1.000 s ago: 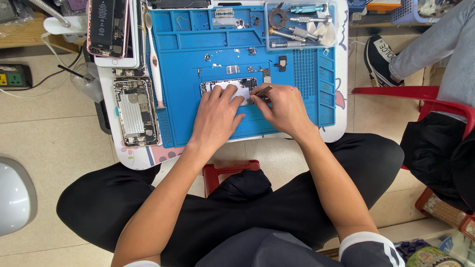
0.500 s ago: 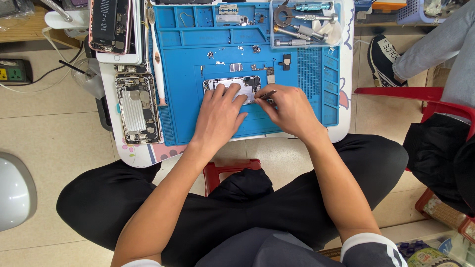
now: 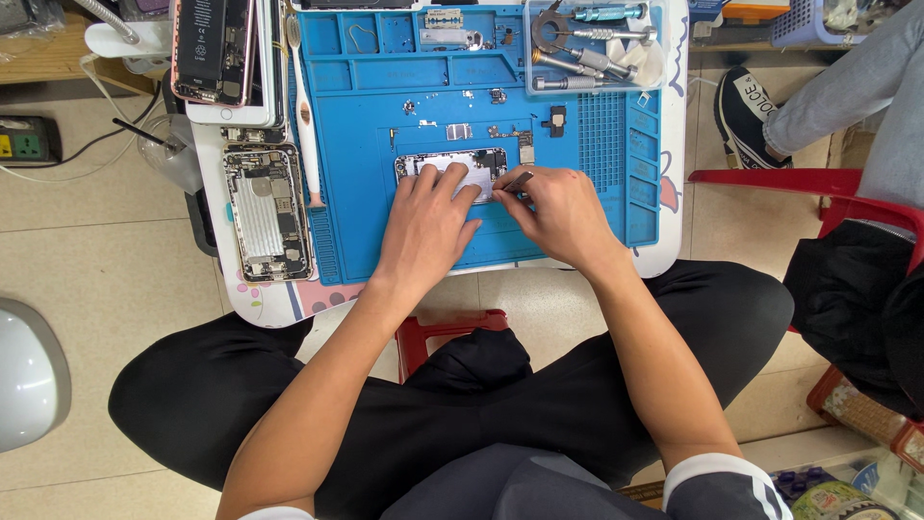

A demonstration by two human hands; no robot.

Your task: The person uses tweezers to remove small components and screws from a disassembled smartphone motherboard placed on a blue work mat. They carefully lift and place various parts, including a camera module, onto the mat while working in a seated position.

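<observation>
Phone chassis (image 3: 452,166) lies opened and face up near the middle of a blue mat (image 3: 597,207), which covers a small white table (image 3: 674,144). Left hand (image 3: 428,226) rests flat on it, fingers (image 3: 423,188) spread slightly apart and pressing down to steady it. Right hand (image 3: 563,217) sits just beside, thumb and forefinger pinched together on a thin dark tool (image 3: 518,181) whose tip meets the chassis's right edge.

Judging by its look, the chassis is light, stiff and thin — with exposed, delicate parts inside, so it is best held by its outer edges or pinned flat, as here. On the smooth mat it may slide.

Counted: three opened phones in all — the one being worked on, a second (image 3: 268,212) lying left of the mat, and a third (image 3: 212,48) above that with its black battery showing. One clear tray (image 3: 659,48) at the mat's top right holds several metal tools. Small screws and brackets (image 3: 460,130) lie scattered above the chassis, too tiny to count.
</observation>
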